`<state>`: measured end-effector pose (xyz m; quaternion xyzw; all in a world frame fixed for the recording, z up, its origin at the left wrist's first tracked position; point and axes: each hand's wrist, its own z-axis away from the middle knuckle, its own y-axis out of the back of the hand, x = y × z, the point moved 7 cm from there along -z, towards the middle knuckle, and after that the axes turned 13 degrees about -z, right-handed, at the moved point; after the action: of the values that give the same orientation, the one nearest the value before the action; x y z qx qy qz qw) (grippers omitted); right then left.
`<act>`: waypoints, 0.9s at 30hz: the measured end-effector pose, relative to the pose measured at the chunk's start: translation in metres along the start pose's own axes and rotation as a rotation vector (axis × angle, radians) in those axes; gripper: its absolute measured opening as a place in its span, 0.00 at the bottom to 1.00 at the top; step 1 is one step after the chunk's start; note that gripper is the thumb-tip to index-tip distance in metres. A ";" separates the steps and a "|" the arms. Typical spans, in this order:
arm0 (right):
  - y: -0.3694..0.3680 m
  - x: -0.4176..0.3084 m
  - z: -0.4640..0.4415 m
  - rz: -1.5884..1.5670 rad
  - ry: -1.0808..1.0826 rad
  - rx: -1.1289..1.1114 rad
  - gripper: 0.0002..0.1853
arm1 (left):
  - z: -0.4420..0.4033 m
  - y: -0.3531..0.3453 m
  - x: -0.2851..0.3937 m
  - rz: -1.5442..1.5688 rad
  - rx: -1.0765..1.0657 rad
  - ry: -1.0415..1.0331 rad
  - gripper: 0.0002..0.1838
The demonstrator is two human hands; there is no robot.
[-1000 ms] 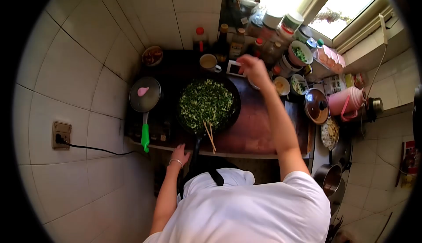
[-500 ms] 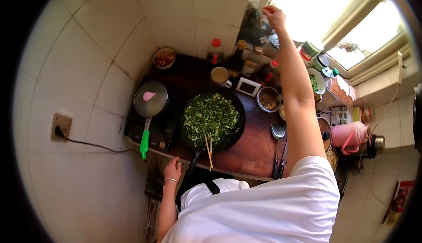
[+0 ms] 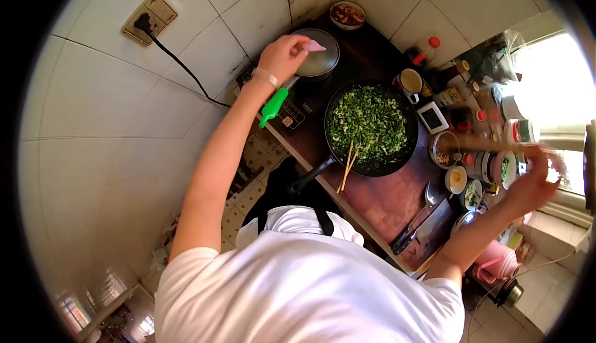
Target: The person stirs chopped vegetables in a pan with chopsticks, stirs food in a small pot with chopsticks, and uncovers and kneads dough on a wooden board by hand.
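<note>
My left hand (image 3: 282, 57) is at the covered pan on the left. Its fingers are closed on the pink knob (image 3: 315, 46) of the pan's lid (image 3: 321, 62). A bright green handle (image 3: 274, 107) sticks out beneath my wrist. On the right, my right hand (image 3: 531, 185) is raised near the window, above jars and bowls, its fingers smeared by motion. A blurred brownish streak (image 3: 490, 143) extends leftward from it; I cannot make out what it is. Between my hands, a black frying pan (image 3: 372, 168) holds chopped greens (image 3: 366, 122), with wooden chopsticks (image 3: 349, 166) leaning over its near rim.
A cleaver (image 3: 428, 222) and a metal turner (image 3: 428, 197) lie at the counter's right. Bottles (image 3: 456, 70), a mug (image 3: 410, 82), a white timer (image 3: 432, 117) and small bowls line the back. A black cord (image 3: 186, 67) runs from the wall socket (image 3: 150, 18).
The view has turned leftward. My left hand has risen from below the counter edge onto the lid knob. My right hand has come away from the plastic bag and lower.
</note>
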<state>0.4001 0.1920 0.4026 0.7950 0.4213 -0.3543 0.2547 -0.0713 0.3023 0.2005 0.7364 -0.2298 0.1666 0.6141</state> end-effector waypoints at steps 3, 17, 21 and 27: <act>-0.051 0.035 0.147 -0.189 -0.519 -0.423 0.08 | -0.042 -0.037 -0.021 -0.213 -0.026 -0.201 0.21; -0.173 -0.027 0.355 0.288 -0.357 -1.071 0.12 | -0.091 -0.095 -0.036 -0.427 -0.271 -0.451 0.09; -0.166 -0.008 0.308 -0.116 -0.862 -0.439 0.09 | -0.140 -0.064 -0.041 -0.113 -0.278 -0.481 0.13; -0.201 0.009 0.229 -0.327 -0.484 -0.239 0.12 | -0.192 -0.055 -0.049 0.252 -0.541 -0.202 0.16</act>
<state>0.1527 0.1389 0.2329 0.5738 0.5093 -0.5175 0.3788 -0.0757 0.5046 0.1657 0.5247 -0.4152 0.1002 0.7364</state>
